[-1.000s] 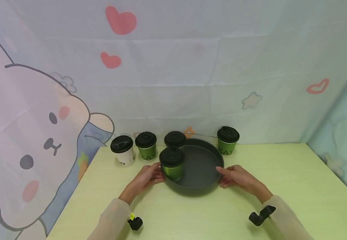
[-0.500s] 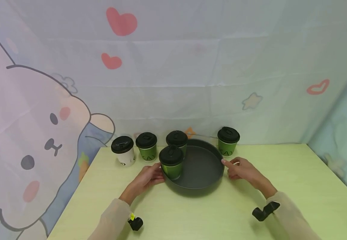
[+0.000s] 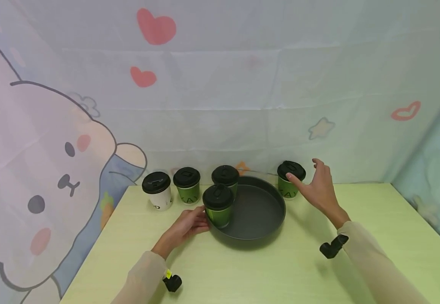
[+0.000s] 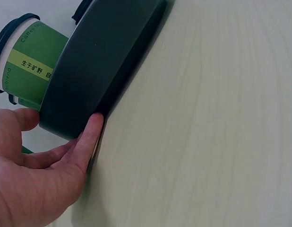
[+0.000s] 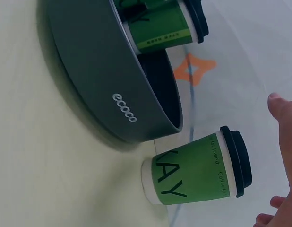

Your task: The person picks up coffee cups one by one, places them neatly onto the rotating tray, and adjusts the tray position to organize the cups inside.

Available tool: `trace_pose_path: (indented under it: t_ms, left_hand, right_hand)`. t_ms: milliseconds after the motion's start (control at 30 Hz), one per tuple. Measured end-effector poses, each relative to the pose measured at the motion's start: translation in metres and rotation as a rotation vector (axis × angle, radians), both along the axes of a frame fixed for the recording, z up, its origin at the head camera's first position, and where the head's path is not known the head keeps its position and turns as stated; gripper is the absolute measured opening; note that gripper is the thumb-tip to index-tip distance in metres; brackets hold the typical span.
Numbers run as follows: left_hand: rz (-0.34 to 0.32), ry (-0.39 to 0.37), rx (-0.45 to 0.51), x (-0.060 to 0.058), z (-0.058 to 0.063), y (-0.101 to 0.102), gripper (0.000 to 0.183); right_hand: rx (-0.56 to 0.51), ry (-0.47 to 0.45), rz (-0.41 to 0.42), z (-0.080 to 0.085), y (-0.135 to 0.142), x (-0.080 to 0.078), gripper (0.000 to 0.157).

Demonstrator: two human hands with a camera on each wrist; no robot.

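Note:
My left hand (image 3: 187, 224) holds the left side of a round dark grey pan (image 3: 263, 211), thumb at the rim and fingers at its lower edge in the left wrist view. Inside the pan, on its left side, stand two green paper coffee cups with black lids: a front cup (image 3: 218, 207) and a rear cup (image 3: 225, 175). My right hand (image 3: 320, 188) is raised with thumb and fingers spread beside another lidded green coffee cup (image 3: 289, 181), upright behind the pan's right side. In the right wrist view, a gap shows between the hand and that cup (image 5: 198, 172).
A white lidded cup (image 3: 158, 192) and a green lidded cup (image 3: 187, 185) stand at the table's back left. A printed cloth (image 3: 220, 84) hangs right behind the pale table (image 3: 250, 274).
My right hand has let go of the pan's right rim and moved up and back to the right-hand cup, its fingers spreading. The left hand has stayed at the pan.

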State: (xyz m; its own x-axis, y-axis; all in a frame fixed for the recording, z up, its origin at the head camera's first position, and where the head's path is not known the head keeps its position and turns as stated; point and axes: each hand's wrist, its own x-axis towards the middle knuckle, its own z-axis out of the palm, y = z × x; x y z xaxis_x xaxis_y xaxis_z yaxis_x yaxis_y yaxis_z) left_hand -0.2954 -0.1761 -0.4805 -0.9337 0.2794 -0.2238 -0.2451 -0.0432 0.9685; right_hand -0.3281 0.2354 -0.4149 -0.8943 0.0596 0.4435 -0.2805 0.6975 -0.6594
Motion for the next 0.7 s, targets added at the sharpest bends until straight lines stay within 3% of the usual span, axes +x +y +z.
trace_pose_path:
  t_ms: [300, 467, 700]
  left_hand:
    - [-0.002, 0.008, -0.003, 0.000, 0.002, -0.001, 0.052]
    - [0.015, 0.007, 0.002, 0.001, 0.003, 0.000, 0.051]
    - [0.017, -0.003, -0.002, 0.001, 0.001, 0.000, 0.053]
  right_hand:
    - [0.042, -0.037, 0.020, 0.003, -0.014, -0.030, 0.105]
    - [0.033, -0.083, -0.027, -0.011, -0.023, -0.047, 0.106]
    - [-0.058, -0.157, -0.050, -0.025, -0.030, -0.054, 0.109]
